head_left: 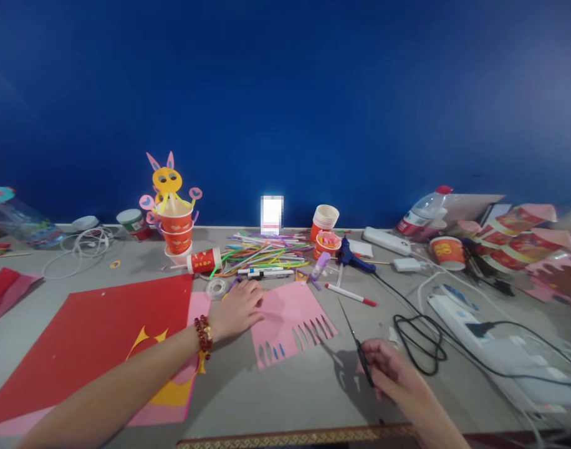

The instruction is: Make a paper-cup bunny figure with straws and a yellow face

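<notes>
Scissors [361,362] in the right hand [387,368], pink sheet [285,321] beside the left hand [239,308].
Right grip is closed around the handles, the slim blades pointing up and away, just right of the sheet; left grip is released, palm down with fingers spread loosely over the sheet's left part. That sheet lies flat on the grey surface [313,399], a row of narrow pointed cuts along its near edge, 2 of the slits near the left end showing blue. A clear tape roll [216,287] sits near the left hand, markers [265,273] just beyond its fingers. A large red sheet [126,324] lies to the left, a blue glue gun [353,257] beyond the scissors, and a yellow-faced cup figure [167,181] with 2 pink ears stands at back left.
</notes>
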